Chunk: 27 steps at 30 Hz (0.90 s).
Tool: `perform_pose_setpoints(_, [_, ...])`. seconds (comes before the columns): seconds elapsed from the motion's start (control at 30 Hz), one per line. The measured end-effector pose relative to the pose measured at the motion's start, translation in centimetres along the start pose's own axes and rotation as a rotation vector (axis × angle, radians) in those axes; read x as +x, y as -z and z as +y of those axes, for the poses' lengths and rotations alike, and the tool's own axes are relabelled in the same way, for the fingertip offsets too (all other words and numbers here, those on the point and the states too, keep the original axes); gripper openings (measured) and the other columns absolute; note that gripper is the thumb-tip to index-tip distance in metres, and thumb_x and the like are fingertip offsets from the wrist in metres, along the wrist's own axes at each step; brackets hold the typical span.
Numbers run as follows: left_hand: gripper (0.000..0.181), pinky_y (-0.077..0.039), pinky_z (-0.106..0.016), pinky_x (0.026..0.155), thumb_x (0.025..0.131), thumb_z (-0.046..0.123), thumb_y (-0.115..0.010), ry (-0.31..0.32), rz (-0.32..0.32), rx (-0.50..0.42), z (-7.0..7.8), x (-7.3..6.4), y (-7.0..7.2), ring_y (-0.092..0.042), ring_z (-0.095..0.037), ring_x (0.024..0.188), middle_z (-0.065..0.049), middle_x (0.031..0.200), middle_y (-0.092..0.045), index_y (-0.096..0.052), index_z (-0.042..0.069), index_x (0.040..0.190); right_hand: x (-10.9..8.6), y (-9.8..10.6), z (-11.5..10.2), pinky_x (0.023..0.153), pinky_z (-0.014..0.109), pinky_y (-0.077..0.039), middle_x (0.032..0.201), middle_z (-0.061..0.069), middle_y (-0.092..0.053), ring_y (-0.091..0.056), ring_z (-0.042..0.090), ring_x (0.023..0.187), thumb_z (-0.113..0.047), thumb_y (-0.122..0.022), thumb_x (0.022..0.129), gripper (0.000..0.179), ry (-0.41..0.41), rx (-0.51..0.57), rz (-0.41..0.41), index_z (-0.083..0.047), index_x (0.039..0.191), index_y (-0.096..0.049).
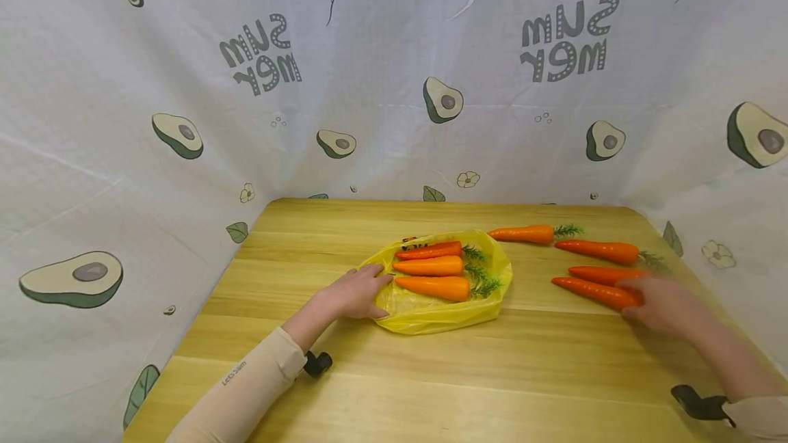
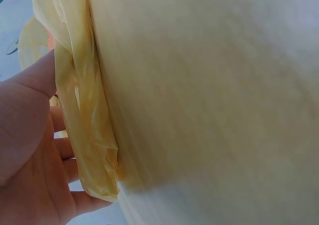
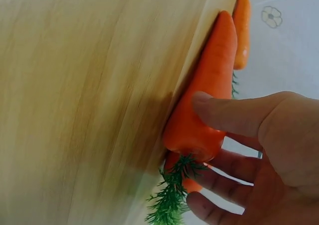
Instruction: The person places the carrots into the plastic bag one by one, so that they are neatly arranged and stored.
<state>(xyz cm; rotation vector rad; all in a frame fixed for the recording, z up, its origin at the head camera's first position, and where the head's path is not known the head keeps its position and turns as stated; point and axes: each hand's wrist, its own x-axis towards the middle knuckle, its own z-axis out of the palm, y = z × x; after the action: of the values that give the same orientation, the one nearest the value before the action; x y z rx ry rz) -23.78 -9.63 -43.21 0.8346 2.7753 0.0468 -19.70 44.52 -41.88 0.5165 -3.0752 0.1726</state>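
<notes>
A yellow plastic bag (image 1: 425, 320) lies with its mouth toward the left, and three carrots (image 1: 434, 287) with green tops rest on it. My left hand (image 1: 363, 291) is at the bag's mouth, its fingers spread. In the left wrist view the thumb and fingers pass behind the yellow rim (image 2: 84, 100). On the right, my right hand (image 1: 661, 303) is at the thick end of the nearest red-orange carrot (image 1: 594, 290). In the right wrist view the thumb presses this carrot (image 3: 212, 60) while fingers curl behind it; its leafy top (image 3: 169, 200) hangs below.
Close behind the held carrot lies another red carrot (image 1: 600, 273). Farther back are a third red one (image 1: 600, 249) and an orange one (image 1: 523, 234) near the bag's far corner. A wooden table (image 1: 443, 381) carries everything, with a printed white cloth (image 1: 382, 87) around its back and sides.
</notes>
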Motion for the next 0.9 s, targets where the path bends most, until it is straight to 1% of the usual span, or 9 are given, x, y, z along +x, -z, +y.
perform_pose_setpoints(0.07, [0.080, -0.031, -0.057, 0.119, 0.091, 0.054, -0.069, 0.000, 0.000, -0.001, 0.0, 0.0, 0.0, -0.031, -0.031, 0.150, -0.013, 0.163, -0.031, -0.041, 0.016, 0.155, -0.1, 0.2, 0.0, 0.068, 0.052, -0.052, 0.097, 0.017, -0.072, -0.063, 0.031, 0.078, -0.018, -0.083, 0.076, 0.047, -0.020, 0.004, -0.006, -0.004, 0.119, -0.071])
perform_pose_setpoints(0.1, [0.080, -0.031, -0.057, 0.119, 0.091, 0.054, -0.069, 0.000, 0.000, -0.003, 0.0, 0.0, 0.0, -0.031, -0.031, 0.150, -0.013, 0.163, -0.031, -0.041, 0.016, 0.155, -0.1, 0.4, 0.0, 0.071, 0.055, -0.052, 0.095, 0.018, -0.072, -0.064, 0.035, 0.081, -0.019, -0.083, 0.076, 0.046, -0.029, -0.001, -0.007, 0.000, 0.116, -0.071])
perform_pose_setpoints(0.2, [0.080, -0.031, -0.057, 0.119, 0.090, 0.054, -0.070, 0.000, -0.002, -0.010, 0.1, 0.0, 0.1, -0.030, -0.032, 0.150, -0.013, 0.162, -0.031, -0.042, 0.016, 0.155, -0.3, 0.7, -0.1, 0.076, 0.061, -0.051, 0.099, 0.026, -0.070, -0.065, 0.046, 0.087, -0.021, -0.083, 0.076, 0.050, -0.053, -0.004, -0.014, 0.005, 0.117, -0.069])
perform_pose_setpoints(0.37, [0.080, -0.031, -0.057, 0.119, 0.090, 0.054, -0.070, 0.003, 0.001, -0.012, 0.1, 0.0, 0.0, -0.031, -0.031, 0.150, -0.013, 0.162, -0.032, -0.042, 0.016, 0.154, -0.4, 1.2, -0.8, 0.080, 0.065, -0.050, 0.108, 0.030, -0.069, -0.064, 0.053, 0.096, -0.024, -0.083, 0.077, 0.052, -0.044, -0.003, -0.006, 0.005, 0.118, -0.069])
perform_pose_setpoints(0.5, [0.080, -0.030, -0.057, 0.119, 0.090, 0.054, -0.070, 0.006, -0.002, -0.020, 0.1, -0.1, 0.1, -0.031, -0.031, 0.150, -0.013, 0.162, -0.031, -0.042, 0.016, 0.154, -0.2, 2.0, -1.8, 0.077, 0.061, -0.051, 0.106, 0.028, -0.070, -0.066, 0.047, 0.092, -0.028, -0.084, 0.078, 0.057, -0.052, 0.009, -0.009, 0.007, 0.119, -0.068])
perform_pose_setpoints(0.6, [0.080, -0.031, -0.057, 0.119, 0.090, 0.053, -0.070, 0.004, -0.007, -0.023, 0.1, -0.3, 0.3, -0.030, -0.031, 0.150, -0.014, 0.162, -0.031, -0.042, 0.015, 0.154, 0.1, 2.7, -2.7, 0.072, 0.056, -0.052, 0.100, 0.022, -0.071, -0.066, 0.038, 0.086, -0.032, -0.085, 0.078, 0.059, -0.052, 0.023, -0.022, 0.006, 0.120, -0.068])
perform_pose_setpoints(0.73, [0.080, -0.031, -0.057, 0.118, 0.090, 0.054, -0.070, 0.002, -0.009, -0.019, 0.2, -0.4, 0.4, -0.031, -0.031, 0.150, -0.014, 0.162, -0.031, -0.042, 0.015, 0.155, 0.5, 3.5, -3.8, 0.064, 0.047, -0.051, 0.089, 0.009, -0.069, -0.060, 0.027, 0.076, -0.034, -0.084, 0.079, 0.061, -0.044, 0.019, -0.043, 0.005, 0.123, -0.068])
perform_pose_setpoints(0.83, [0.080, -0.031, -0.057, 0.118, 0.090, 0.054, -0.070, 0.000, -0.008, -0.020, 0.2, -0.5, 0.5, -0.031, -0.031, 0.150, -0.014, 0.162, -0.032, -0.042, 0.015, 0.154, 0.9, 4.0, -4.5, 0.062, 0.041, -0.048, 0.091, 0.011, -0.070, -0.055, 0.023, 0.072, -0.032, -0.083, 0.080, 0.061, -0.036, 0.011, -0.043, 0.005, 0.125, -0.067])
perform_pose_setpoints(0.9, [0.080, -0.031, -0.057, 0.118, 0.090, 0.054, -0.070, -0.001, -0.009, -0.021, 0.3, -0.5, 0.6, -0.031, -0.031, 0.150, -0.014, 0.162, -0.032, -0.042, 0.015, 0.154, 1.1, 4.3, -5.0, 0.063, 0.042, -0.050, 0.100, 0.019, -0.071, -0.058, 0.025, 0.074, -0.030, -0.083, 0.080, 0.059, -0.027, 0.017, -0.031, 0.004, 0.126, -0.067])
